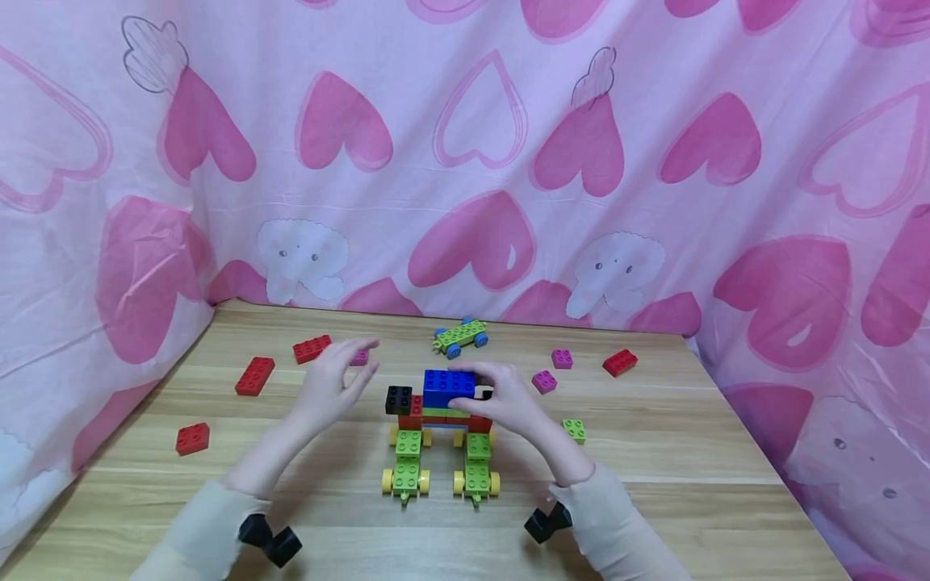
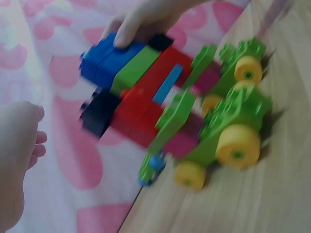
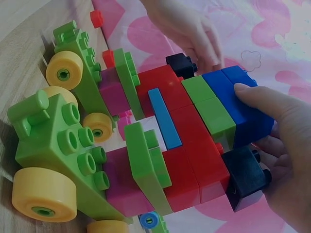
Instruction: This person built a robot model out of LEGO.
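A toy-brick build stands on the table on two green wheeled bases (image 1: 405,472) with yellow wheels. Its middle is made of red bricks (image 3: 194,150), with a green layer above them. On top sit blue bricks (image 1: 448,387), which my right hand (image 1: 512,399) pinches between thumb and fingers. Black bricks (image 1: 398,399) stick out at either side of the blue ones. My left hand (image 1: 330,379) hovers to the left of the build with its fingers loosely bent, apart from it and holding nothing. In the left wrist view, a gap separates that hand (image 2: 18,160) from the black brick.
Behind the build stands a green wheeled base (image 1: 461,335) with blue wheels. Red bricks (image 1: 255,376) lie at the left, another red brick (image 1: 620,362) at the far right. Pink bricks (image 1: 544,382) and a green brick (image 1: 574,431) lie right of the build. A heart-patterned curtain (image 1: 465,177) encloses the table.
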`<state>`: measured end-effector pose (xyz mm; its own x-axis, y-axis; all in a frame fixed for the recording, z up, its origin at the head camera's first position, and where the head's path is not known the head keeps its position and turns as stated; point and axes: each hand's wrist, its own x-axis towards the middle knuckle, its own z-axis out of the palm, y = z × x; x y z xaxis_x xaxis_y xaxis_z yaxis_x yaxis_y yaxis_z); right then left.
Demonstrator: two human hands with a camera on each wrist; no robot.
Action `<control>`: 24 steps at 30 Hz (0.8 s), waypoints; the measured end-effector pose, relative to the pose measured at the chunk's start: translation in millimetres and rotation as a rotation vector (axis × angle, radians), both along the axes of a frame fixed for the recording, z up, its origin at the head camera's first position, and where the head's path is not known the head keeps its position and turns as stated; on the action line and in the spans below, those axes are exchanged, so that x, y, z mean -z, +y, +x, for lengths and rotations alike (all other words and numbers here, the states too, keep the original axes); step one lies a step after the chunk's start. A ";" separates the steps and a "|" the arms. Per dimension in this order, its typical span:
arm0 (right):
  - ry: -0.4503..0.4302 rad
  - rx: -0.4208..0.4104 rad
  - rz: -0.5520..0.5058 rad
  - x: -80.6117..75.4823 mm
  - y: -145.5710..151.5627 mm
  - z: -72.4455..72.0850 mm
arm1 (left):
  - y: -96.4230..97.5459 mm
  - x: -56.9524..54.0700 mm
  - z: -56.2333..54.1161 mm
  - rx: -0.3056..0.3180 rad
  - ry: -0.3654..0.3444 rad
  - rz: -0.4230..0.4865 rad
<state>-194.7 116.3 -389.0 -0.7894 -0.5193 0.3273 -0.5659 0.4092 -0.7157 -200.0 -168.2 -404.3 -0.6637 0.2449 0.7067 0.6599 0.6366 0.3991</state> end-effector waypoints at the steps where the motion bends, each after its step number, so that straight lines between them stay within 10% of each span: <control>1: -0.001 0.001 0.003 0.0 0.0 -0.1 | -5.4 0.7 -2.4 -0.026 0.007 0.005; 10: -0.036 0.026 0.023 -3.9 0.0 1.3 | -54.5 5.8 -19.4 -0.197 -0.068 0.052; 24: -0.057 0.034 0.037 -5.4 -0.6 1.3 | -115.3 27.9 -35.3 -0.403 -0.416 0.015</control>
<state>-193.4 115.7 -383.6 -0.8235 -0.5032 0.2619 -0.5100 0.4543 -0.7305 -235.2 -283.6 -432.2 -0.9252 -0.0928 0.3681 0.1522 0.7976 0.5836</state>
